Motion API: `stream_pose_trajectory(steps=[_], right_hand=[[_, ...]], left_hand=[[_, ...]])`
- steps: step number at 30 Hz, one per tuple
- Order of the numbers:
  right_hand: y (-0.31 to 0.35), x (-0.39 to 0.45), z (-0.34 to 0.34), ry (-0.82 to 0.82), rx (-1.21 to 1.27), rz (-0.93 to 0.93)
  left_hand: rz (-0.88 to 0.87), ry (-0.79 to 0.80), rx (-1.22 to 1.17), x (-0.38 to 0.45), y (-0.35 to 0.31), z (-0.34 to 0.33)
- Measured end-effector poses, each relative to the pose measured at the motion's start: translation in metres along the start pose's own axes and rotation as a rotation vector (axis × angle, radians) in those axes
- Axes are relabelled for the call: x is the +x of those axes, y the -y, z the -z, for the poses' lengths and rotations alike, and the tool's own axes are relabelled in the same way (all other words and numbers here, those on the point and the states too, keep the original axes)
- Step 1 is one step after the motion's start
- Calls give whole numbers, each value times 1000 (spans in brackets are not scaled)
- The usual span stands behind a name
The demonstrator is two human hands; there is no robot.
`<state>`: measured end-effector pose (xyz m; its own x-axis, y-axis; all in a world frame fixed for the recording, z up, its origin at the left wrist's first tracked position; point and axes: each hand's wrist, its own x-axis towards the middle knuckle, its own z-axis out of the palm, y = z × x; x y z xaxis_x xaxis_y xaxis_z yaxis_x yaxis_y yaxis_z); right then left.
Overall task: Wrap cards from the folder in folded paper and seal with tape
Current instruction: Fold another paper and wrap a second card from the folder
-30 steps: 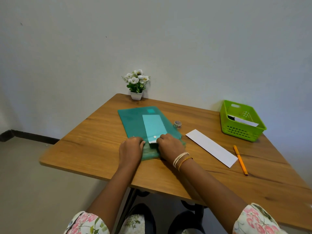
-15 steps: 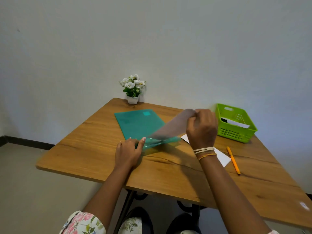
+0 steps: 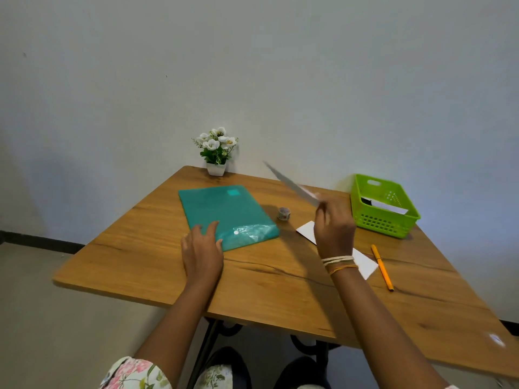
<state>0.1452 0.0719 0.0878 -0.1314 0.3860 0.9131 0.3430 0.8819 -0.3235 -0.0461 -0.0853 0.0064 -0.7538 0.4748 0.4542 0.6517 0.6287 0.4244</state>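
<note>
The right hand [image 3: 334,228] pinches a pale card [image 3: 292,183], blurred, raised above the table [image 3: 266,284]. The left hand [image 3: 202,251] rests flat, fingers on the teal folder [image 3: 224,211].

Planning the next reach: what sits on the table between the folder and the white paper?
In the head view, only the tape roll stands between the folder and the paper, on the bare table.

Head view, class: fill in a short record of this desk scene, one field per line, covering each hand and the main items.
left hand: open, fingertips on the folder
right hand: raised, grips a card
folder: teal, flat, closed
paper strip: white, under the right wrist
tape roll: beside the folder
pen: orange, right of paper
basket: green, far right
</note>
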Motion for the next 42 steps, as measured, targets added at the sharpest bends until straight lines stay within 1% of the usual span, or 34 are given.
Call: stream_pose_trajectory(steps=[2,3,5,7,9,11,15,20,23,25,27,29,30,32,34,36,38,42], right_hand=[[2,-25,-7,151,69,16],[3,-36,-8,237,95,12],[5,-57,-9,430,99,-9],[3,-74,-10,585,54,2],[1,-83,-11,687,29,2],[0,-84,-12,746,8,-17],[-2,-81,-15,774,-26,-59],[-8,-78,-24,814,-60,-77],[-10,-74,-31,833,-65,-79],[-10,-73,-35,868,-70,-61],[-10,-72,-38,902,-81,-56],[-10,-71,-37,899,-70,-80],[-10,-72,-37,885,-55,-100],[-10,-73,-35,851,-22,-149],[-10,-74,-34,819,-13,-190],[-10,-74,-34,796,-25,-196],[-11,-74,-34,776,-53,-198],[-11,-73,-33,709,-125,-171]], left_hand=[[0,-1,96,0,-1,3],[-29,20,128,0,-2,4],[-137,90,168,-1,-4,3],[-215,168,176,2,-5,3],[-226,234,192,2,-4,1],[-215,244,224,1,-3,-2],[-114,173,206,-1,-1,-7],[43,174,218,0,0,-11],[94,165,230,0,0,-12],[98,138,242,2,-3,-11],[24,83,214,1,-14,-10],[-150,64,50,0,-33,-14],[-236,95,-81,-1,-45,-17],[-322,234,-306,2,-70,-23],[-342,388,-385,8,-84,-30],[-335,487,-363,12,-86,-41],[-314,508,-341,10,-80,-51],[-326,452,-370,7,-73,-57]])
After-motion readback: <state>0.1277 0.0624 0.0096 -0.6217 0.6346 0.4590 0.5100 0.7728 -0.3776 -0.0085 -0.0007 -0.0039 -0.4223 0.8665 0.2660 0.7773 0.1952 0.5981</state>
